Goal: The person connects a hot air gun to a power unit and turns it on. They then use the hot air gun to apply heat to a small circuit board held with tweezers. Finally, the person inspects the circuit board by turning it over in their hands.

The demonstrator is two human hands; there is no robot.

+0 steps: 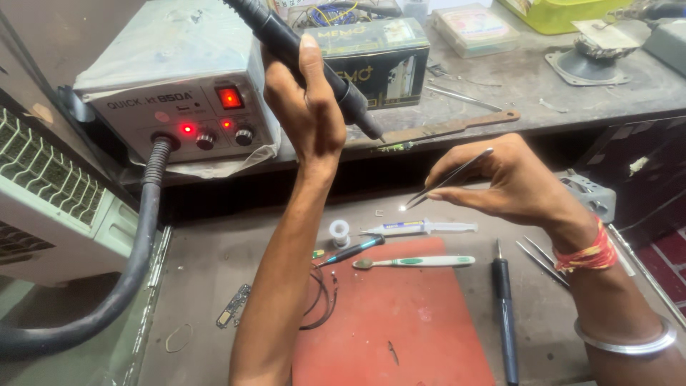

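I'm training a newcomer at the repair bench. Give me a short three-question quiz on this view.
1. True or false: the left hand holds the black hot-air wand.
2. What does the right hand pinch? A tweezers; B toothbrush; C syringe
3. What colour is the mat below the hands?

Key: 1 true; 2 A; 3 red.

Hot-air wand [314, 61] in left hand [304, 107], tweezers [446, 179] in right hand [511, 179]

Toothbrush [414, 262] on mat [400, 322], behind syringe [421, 228]
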